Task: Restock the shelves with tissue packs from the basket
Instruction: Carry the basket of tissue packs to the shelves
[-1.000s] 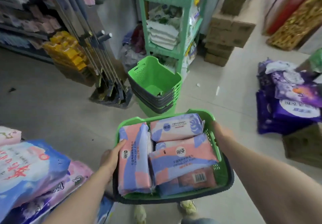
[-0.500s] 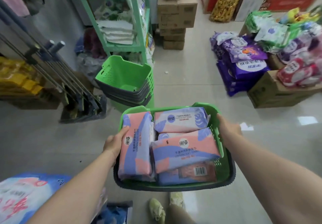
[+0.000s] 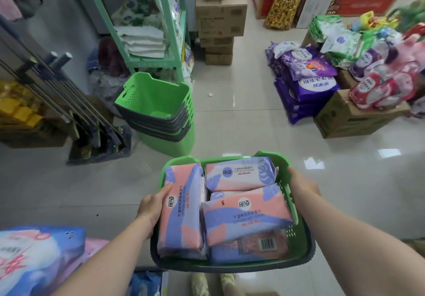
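Fingers (image 3: pixel 164 191) of the left hand (image 3: pixel 150 206) clamp the basket (image 3: pixel 297 236) at its left edge, thumb flat on a pack, likely so the load can't slide; the rest are hidden beneath. Right hand (image 3: pixel 302 186) grips the right edge near the far corner, keeping it level. Tissue packs (image 3: pixel 243 217) fill it: soft, pillowy bricks in glossy pink-and-lilac film, one on its side along the left edge, others stacked flat. Walls are perforated green plastic with a dark rim. Beyond, nested baskets (image 3: pixel 156 104) and a green shelf rack (image 3: pixel 142 58) stand on shiny floor tiles (image 3: pixel 241 116).
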The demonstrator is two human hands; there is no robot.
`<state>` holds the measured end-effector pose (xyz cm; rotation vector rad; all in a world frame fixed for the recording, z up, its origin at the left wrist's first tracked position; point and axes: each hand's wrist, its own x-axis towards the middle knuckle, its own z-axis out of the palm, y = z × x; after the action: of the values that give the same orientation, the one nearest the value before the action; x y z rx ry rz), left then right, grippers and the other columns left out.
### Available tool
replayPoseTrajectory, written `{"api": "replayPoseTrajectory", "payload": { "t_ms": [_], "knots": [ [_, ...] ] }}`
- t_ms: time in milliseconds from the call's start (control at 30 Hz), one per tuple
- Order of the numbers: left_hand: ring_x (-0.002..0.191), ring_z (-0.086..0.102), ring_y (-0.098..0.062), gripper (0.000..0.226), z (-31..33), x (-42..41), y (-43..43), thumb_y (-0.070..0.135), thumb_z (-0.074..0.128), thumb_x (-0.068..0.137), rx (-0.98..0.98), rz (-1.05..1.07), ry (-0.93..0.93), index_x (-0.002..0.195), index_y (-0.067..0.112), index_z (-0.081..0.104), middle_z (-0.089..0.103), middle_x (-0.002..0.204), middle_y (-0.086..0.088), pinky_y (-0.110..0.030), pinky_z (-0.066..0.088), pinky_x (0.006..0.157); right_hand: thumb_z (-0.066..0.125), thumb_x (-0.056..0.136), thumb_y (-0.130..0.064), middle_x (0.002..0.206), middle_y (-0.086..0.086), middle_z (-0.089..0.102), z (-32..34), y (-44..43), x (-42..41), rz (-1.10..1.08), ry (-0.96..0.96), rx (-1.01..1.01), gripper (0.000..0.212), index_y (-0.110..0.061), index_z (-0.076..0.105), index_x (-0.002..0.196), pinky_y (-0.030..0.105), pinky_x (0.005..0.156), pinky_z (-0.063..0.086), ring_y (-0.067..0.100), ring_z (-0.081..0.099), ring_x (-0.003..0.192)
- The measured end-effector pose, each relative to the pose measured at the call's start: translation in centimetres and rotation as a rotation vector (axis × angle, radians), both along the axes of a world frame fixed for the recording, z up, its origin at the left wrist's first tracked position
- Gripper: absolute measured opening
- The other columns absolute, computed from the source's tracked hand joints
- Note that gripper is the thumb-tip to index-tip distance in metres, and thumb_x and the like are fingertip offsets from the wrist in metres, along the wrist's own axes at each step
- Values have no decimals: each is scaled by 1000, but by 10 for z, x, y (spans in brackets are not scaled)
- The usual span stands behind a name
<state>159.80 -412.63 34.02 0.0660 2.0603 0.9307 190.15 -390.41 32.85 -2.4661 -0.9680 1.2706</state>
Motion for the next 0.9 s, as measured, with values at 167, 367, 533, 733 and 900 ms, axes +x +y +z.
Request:
{"api": "replayPoseTrajectory", "payload": {
  "t_ms": [167, 367, 533, 733, 900],
  "knots": [
    [80, 67, -29, 62, -4, 5, -26, 67, 64, 55, 9, -23, 4, 79, 11, 74, 73, 82, -9, -37, 51, 79, 63, 65, -69, 106, 20, 67, -6, -33, 9, -49, 9, 36, 81, 0, 64, 109, 43, 92, 50, 35, 64, 100],
    [78, 66, -27, 66, 0, -2, -58, 66, 68, 59, 31, -59, 9, 90, 8, 71, 73, 87, -10, -32, 48, 67, 65, 69, -67, 110, 20, 66, -4, -88, 16, -144, 15, 75, 80, 1, 63, 111, 41, 93, 48, 36, 62, 103],
    [81, 68, -29, 74, -3, 2, -89, 69, 65, 50, 25, -88, 9, 89, 8, 72, 73, 86, -11, -38, 51, 77, 66, 50, -70, 102, 19, 68, -10, -129, 26, -210, 76, 112, 87, -3, 66, 106, 45, 86, 53, 36, 66, 91],
    [70, 63, -24, 51, -21, 21, -110, 58, 68, 72, 36, -73, 17, 82, 8, 73, 71, 78, -8, -30, 46, 65, 65, 48, -68, 103, 18, 68, -21, -155, 43, -239, 92, 99, 88, -4, 64, 108, 46, 87, 53, 37, 66, 91],
    [78, 67, -29, 53, -45, 42, -118, 59, 69, 68, 7, -54, -16, 81, 8, 74, 73, 82, -11, -35, 50, 74, 68, 50, -67, 103, 17, 67, -39, -158, 60, -242, 82, 65, 88, -3, 63, 110, 45, 86, 54, 35, 66, 88]
  ]
}}
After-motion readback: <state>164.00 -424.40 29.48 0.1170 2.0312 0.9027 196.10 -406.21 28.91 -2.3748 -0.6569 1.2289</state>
